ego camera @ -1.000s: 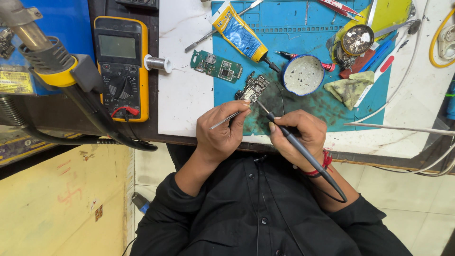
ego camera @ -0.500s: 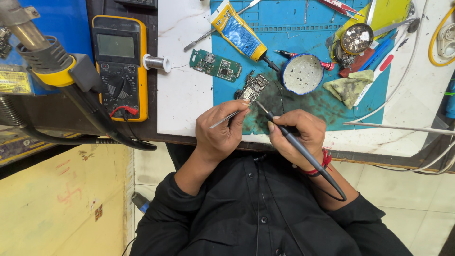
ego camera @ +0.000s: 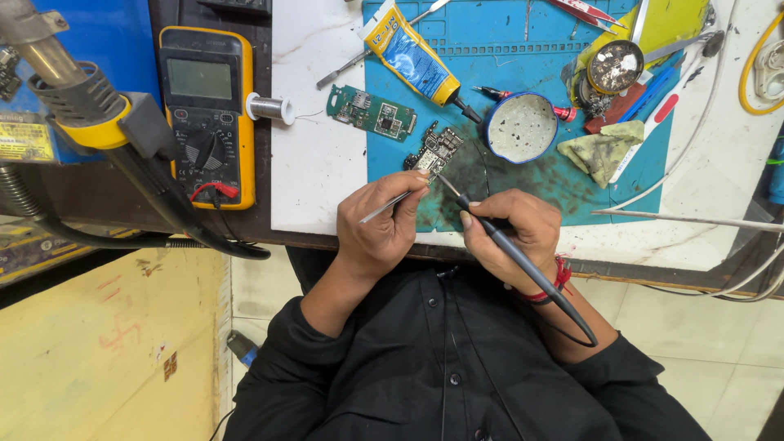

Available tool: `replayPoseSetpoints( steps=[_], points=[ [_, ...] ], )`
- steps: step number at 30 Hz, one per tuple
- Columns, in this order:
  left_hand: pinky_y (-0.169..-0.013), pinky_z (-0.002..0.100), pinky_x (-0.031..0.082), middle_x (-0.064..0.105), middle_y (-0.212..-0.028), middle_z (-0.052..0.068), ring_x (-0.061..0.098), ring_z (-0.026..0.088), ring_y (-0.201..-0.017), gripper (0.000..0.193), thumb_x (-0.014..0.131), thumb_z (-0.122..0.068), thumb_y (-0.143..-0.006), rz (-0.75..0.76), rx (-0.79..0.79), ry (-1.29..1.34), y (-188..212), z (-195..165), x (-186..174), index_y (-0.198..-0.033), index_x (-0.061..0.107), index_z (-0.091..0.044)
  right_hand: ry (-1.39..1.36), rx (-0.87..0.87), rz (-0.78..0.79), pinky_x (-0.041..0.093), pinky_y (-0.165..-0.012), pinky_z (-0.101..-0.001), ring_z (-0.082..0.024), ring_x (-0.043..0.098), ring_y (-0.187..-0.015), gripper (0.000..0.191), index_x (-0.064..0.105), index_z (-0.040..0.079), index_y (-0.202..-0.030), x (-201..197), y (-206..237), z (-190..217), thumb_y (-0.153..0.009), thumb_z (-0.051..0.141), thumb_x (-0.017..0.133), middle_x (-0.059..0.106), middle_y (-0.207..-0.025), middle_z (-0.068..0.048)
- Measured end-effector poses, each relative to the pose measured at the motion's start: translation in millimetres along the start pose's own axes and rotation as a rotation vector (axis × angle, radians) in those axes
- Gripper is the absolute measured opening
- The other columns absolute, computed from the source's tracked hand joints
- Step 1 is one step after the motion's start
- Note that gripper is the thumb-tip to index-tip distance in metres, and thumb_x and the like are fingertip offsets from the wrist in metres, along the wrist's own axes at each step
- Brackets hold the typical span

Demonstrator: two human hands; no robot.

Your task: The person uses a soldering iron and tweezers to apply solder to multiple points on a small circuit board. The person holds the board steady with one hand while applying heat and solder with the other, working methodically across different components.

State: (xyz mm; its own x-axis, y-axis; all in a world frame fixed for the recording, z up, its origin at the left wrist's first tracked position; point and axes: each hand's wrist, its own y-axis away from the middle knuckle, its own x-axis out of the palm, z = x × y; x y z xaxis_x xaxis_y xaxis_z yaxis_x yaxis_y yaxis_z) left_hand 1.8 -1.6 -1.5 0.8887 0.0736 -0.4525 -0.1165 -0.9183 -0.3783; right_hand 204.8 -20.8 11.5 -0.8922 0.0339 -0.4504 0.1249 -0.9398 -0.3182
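2 boards [ego camera: 435, 152], 1 iron [ego camera: 506, 241] R hand [ego camera: 510, 233], 1 tweezers [ego camera: 388, 206] L hand [ego camera: 384, 224].

You have a single view, from the camera worn on your head, looking almost straight down over your chest and forearms onto the bench edge. It sits close: your left hand [ego camera: 384, 224] and right hand [ego camera: 510, 237] fill the middle, the blue mat [ego camera: 506, 57] runs off the top edge, and the yellow multimeter [ego camera: 208, 114] lies at upper left. No second view overlaps it.
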Motion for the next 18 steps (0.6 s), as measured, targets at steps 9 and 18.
replayPoseSetpoints(
  steps=[9,18],
  points=[
    [-0.077,0.032,0.061,0.075,-0.105,0.006,0.077,0.024,-0.092,0.014,0.072,-0.007,-0.1,0.001,0.009,-0.01,-0.9,-0.2,-0.4,-0.11,0.063,-0.007,-0.008,0.023,0.002,0.05,-0.062,-0.0278,-0.016,0.067,-0.068,0.015,0.068,-0.001,-0.092,-0.4,-0.1,0.4,-0.082,-0.003,0.08,0.07,-0.083,-0.009],
    [-0.077,0.032,0.06,0.076,-0.105,0.006,0.077,0.024,-0.091,0.014,0.073,-0.008,-0.1,0.0,-0.002,-0.014,-1.8,-1.4,-1.0,-0.109,0.063,-0.007,0.0,0.017,-0.008,0.048,-0.061,-0.0278,-0.016,0.066,-0.067,0.016,0.068,-0.001,-0.091,0.1,0.1,-0.6,-0.081,-0.003,0.08,0.069,-0.082,-0.009]
  ],
)
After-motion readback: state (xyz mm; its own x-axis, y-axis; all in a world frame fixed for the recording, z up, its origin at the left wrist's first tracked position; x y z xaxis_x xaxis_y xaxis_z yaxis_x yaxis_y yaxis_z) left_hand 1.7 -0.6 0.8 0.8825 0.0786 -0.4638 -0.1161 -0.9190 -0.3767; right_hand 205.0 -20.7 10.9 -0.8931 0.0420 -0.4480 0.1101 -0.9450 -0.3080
